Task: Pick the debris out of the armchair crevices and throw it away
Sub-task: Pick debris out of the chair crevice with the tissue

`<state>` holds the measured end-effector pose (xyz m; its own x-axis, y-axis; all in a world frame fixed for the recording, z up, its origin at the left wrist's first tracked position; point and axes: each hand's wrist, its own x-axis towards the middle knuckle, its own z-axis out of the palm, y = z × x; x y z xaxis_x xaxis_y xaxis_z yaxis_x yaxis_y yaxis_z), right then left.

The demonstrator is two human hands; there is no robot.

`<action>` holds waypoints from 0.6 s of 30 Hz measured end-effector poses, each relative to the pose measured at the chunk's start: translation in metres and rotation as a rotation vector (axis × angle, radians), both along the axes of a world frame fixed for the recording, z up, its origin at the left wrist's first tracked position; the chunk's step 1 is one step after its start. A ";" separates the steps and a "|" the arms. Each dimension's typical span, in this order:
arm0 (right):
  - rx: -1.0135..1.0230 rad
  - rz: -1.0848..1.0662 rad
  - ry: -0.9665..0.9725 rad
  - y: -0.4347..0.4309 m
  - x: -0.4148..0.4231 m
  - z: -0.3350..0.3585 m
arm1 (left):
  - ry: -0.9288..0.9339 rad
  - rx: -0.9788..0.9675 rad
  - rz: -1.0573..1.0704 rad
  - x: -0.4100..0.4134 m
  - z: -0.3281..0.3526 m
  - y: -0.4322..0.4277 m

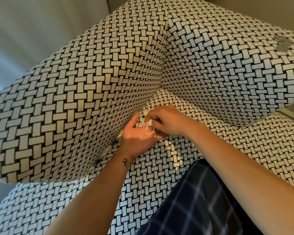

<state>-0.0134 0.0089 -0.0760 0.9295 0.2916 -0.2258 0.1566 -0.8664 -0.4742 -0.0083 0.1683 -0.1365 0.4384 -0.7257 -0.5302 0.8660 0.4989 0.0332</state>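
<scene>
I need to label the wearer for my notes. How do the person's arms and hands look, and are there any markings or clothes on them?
Both arms are bare, with no sleeves, gloves, watch or rings visible. The left hand has a small dark tattoo on the inner wrist, like a character of short strokes. The right hand and its forearm show no markings. Dark blue checked fabric with thin pale lines covers the leg.

White string debris (147,127) lies tangled in loops right at the armchair (85,92) crevice where arm meets seat, near the back corner. More pale scraps (105,152) poke from the same crevice, further toward the chair's front.
</scene>
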 end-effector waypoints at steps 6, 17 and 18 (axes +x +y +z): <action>0.097 -0.073 0.015 -0.003 -0.012 0.015 | -0.131 0.054 -0.032 -0.001 -0.002 0.002; 0.123 -0.226 -0.052 -0.008 -0.040 0.024 | -0.158 -0.034 0.023 -0.003 -0.002 0.001; 0.158 -0.258 -0.049 -0.008 -0.043 0.023 | -0.143 -0.034 0.040 -0.003 0.001 0.000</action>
